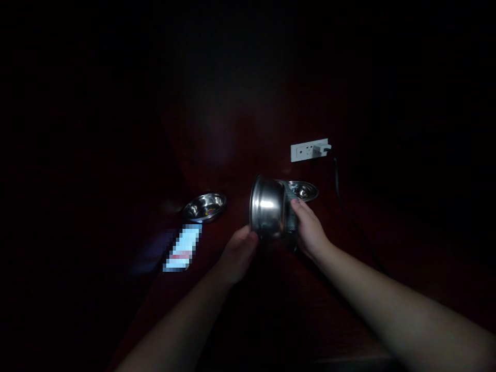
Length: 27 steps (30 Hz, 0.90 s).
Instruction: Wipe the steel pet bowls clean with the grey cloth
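A shiny steel bowl point(268, 209) is tipped on its side above the dark red tabletop. My left hand point(242, 250) grips its lower left rim, with the thumb on the metal and the other fingers mostly hidden. At the bowl's right end, my right hand point(310, 225) is closed on a dark grey-green cloth point(290, 212), which lies against the base. The bowl's inside is turned away from me. Behind the cloth stands a shallow steel dish point(308, 191), partly covered. Another steel dish point(205, 207), with a coloured patch at its bottom, sits to the left.
A lit, blurred-out screen point(182, 249) lies in front of the left dish. On the wall is a white socket panel point(309, 150) with a plug point(321, 148) in it, and a dark cable point(337, 178) runs down to the right. Deep shadow hides the surroundings.
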Available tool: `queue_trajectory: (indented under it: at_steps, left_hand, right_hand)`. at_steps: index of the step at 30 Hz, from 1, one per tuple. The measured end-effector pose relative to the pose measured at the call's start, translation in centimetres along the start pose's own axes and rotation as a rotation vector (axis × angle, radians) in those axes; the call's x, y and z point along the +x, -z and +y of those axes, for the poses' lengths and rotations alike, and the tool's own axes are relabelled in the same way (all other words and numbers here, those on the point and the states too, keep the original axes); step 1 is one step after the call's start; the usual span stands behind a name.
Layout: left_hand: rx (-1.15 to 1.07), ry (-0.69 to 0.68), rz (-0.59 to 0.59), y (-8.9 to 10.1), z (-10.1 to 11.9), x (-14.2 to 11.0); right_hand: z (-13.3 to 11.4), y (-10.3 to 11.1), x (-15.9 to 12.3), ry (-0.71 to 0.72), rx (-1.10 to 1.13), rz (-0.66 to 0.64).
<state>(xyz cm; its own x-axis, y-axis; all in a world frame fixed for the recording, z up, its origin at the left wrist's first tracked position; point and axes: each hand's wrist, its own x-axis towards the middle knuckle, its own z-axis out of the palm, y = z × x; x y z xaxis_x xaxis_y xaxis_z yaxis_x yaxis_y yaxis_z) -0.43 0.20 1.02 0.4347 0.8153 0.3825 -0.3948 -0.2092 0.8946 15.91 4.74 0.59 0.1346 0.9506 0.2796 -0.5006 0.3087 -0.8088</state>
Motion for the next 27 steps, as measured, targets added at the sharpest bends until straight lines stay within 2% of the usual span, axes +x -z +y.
queue_trajectory:
  at_steps: [5, 10, 15, 17, 20, 22, 24, 27]
  left_hand:
    - [0.219, 0.083, -0.019, -0.5, 0.9, -0.6]
    - [0.371, 0.051, -0.025, -0.1, 0.9, -0.8]
    - [0.492, 0.055, -0.098, -0.2, 1.0, -0.7]
    - [0.495, 0.048, -0.144, -0.6, 1.2, -0.7]
    - [0.451, 0.061, -0.165, -1.1, 1.1, -0.6]
    - [0.386, 0.075, -0.133, -1.2, 0.8, -0.6]
    - [0.306, 0.080, -0.065, -1.2, 0.5, -0.6]
    - [0.178, 0.068, 0.021, -1.4, 0.1, -0.5]
  right_hand:
    - [0.4, 0.2, 0.6, 0.047, -0.040, 0.056]
    - [0.5, 0.4, 0.9, 0.074, -0.055, 0.114]
    - [-0.1, 0.9, 0.5, 0.240, -0.243, 0.088]
    - [-0.6, 1.0, 0.3, 0.370, -0.352, 0.034]
    - [-1.4, 1.1, -0.3, 0.574, -0.499, -0.136]
    - [-2.0, 0.9, -0.7, 0.691, -0.607, -0.255]
    - [-2.5, 0.8, -1.0, 0.749, -0.717, -0.369]
    - [-3.0, 0.5, -1.4, 0.827, -0.823, -0.465]
